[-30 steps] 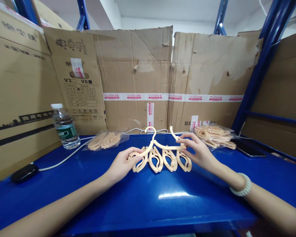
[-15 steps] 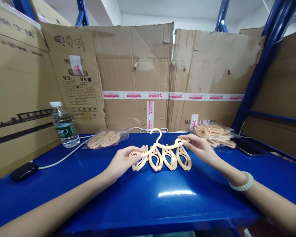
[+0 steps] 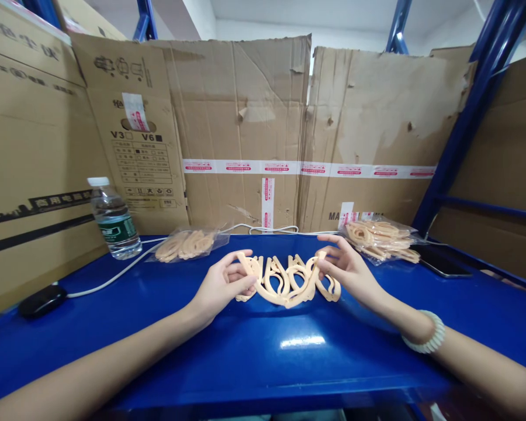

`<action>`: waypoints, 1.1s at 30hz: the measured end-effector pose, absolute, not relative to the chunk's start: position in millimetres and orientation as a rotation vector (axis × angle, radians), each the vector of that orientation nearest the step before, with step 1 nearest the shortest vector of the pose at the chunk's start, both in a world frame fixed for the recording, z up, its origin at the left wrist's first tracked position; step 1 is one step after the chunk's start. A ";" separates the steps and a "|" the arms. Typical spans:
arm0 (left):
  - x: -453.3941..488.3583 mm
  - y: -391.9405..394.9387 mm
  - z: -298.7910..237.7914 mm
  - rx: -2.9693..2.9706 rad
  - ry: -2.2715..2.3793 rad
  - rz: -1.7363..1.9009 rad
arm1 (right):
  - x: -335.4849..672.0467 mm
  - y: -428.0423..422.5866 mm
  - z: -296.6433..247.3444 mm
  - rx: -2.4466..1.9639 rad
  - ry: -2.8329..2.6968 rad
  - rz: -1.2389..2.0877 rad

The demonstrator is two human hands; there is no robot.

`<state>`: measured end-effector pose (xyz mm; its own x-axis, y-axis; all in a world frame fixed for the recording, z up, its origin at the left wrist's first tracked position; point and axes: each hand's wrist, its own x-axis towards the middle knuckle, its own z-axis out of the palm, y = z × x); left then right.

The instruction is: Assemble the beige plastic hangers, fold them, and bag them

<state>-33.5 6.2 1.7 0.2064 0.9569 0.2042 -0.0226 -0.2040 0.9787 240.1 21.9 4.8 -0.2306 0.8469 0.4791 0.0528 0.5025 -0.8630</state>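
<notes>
A beige plastic hanger point(image 3: 284, 286) with several looped clips lies across the middle of the blue shelf point(image 3: 263, 356). Its curved bar now sags down in front of the clips. My left hand point(image 3: 221, 286) pinches the hanger's left end with thumb and fingers. My right hand point(image 3: 346, 269) pinches its right end, with the other fingers spread above. A white bead bracelet point(image 3: 425, 336) is on my right wrist.
Clear bags of the same beige parts lie at the back left point(image 3: 186, 244) and back right point(image 3: 381, 238). A water bottle point(image 3: 113, 219) stands at the left, a black mouse point(image 3: 41, 299) with a white cable near it, a phone point(image 3: 442, 262) at the right. Cardboard boxes point(image 3: 245, 128) wall the back.
Both hands have turned the hanger over: its hook, which stood up above the clips, has swung down, and the bar now curves below, in front of the clips.
</notes>
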 end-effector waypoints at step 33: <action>-28.5 -13.9 -2.2 2.096 0.832 1.186 | 230.4 -8.8 -3.0 -0.606 -2.198 1.030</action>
<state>-28.5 -13.9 -2.2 0.4090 0.7514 0.5177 0.2308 -0.6341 0.7380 230.4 -8.8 -3.0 -0.6966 0.6292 0.3449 0.1376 0.5889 -0.7964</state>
